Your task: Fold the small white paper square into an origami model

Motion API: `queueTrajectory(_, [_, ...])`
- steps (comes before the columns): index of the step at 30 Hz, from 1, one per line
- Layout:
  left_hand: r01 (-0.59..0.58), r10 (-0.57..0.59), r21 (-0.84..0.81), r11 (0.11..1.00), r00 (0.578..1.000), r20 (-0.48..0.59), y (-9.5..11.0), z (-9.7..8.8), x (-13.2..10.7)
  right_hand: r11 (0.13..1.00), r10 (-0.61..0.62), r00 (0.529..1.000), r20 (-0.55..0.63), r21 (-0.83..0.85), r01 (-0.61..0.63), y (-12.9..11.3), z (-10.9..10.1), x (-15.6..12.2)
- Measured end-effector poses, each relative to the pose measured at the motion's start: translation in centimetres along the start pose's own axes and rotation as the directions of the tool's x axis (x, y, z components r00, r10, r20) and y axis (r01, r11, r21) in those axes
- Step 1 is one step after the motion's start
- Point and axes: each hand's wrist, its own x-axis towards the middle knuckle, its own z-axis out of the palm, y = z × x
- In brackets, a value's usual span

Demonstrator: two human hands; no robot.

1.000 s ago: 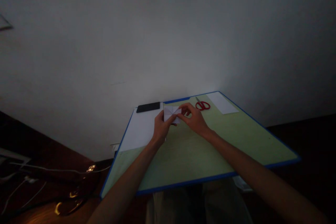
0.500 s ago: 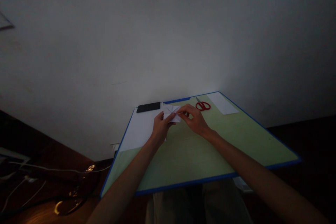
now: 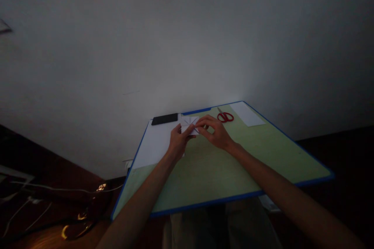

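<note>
A small folded white paper with crease lines is held up over the far part of the table. My left hand grips it from the lower left, thumb on top and fingers beneath. At its right side my right hand pinches the paper between thumb and fingertips. The fingers cover the paper's middle and right edge, so the exact fold there is hidden. Just beyond my right hand lie red-handled scissors, their blades pointing away.
The light green table has a blue edge and meets a grey wall. A black phone-like slab lies on a white sheet at the left. Far right lies a white paper strip. White cables run at the lower left.
My right fingertips have shifted slightly left across the paper, closer to my left thumb. My left hand keeps its grip, and the things on the table stay where they were.
</note>
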Motion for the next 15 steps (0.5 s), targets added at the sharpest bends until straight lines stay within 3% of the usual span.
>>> queueTrajectory(9, [-0.015, 0.014, -0.017, 1.0, 0.999, -0.052, 0.1, -0.1, 0.1, 0.991, 0.128, 0.988, -0.084, 0.046, -0.125, 0.7, 1.4, -0.5])
queueTrajectory(15, [-0.003, -0.006, -0.08, 0.997, 0.994, -0.111, 0.2, 0.1, 0.1, 0.974, 0.192, 0.98, -0.055, 0.132, -0.183, 1.0, 2.0, -0.7])
